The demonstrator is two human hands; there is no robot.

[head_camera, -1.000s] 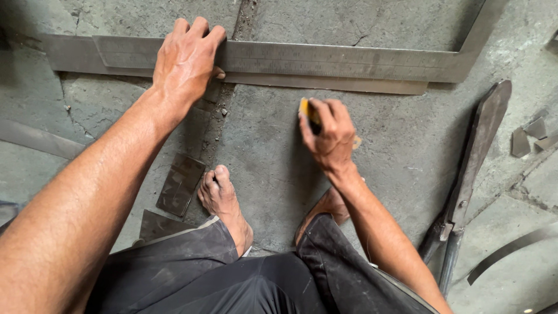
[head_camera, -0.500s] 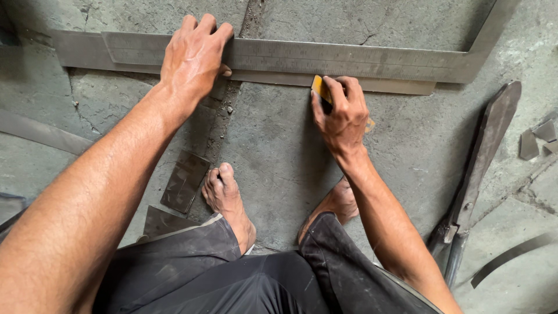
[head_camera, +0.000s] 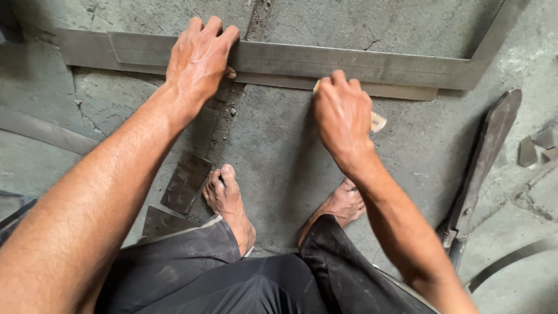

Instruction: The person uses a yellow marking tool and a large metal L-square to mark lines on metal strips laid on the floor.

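A long steel square ruler [head_camera: 349, 64] lies across a grey metal sheet [head_camera: 279, 151] on the concrete floor. My left hand [head_camera: 200, 55] presses flat on the ruler, fingers spread over its far edge. My right hand [head_camera: 343, 113] is closed around a small pale marking piece [head_camera: 378, 121], its tip at the ruler's near edge; most of the piece is hidden by the fingers. My bare feet [head_camera: 226, 197] stand on the sheet below both hands.
Dark metal offcuts [head_camera: 186, 181] lie beside my left foot. A long flat metal tool [head_camera: 482, 163] rests at the right, with small scraps [head_camera: 537, 145] beyond it. A curved metal strip [head_camera: 40, 131] lies at the left. The ruler's short arm [head_camera: 494, 29] runs up at the top right.
My right hand has moved up from the open sheet to the ruler's near edge, and the yellowish marking piece is now mostly hidden. My left hand stays on the ruler.
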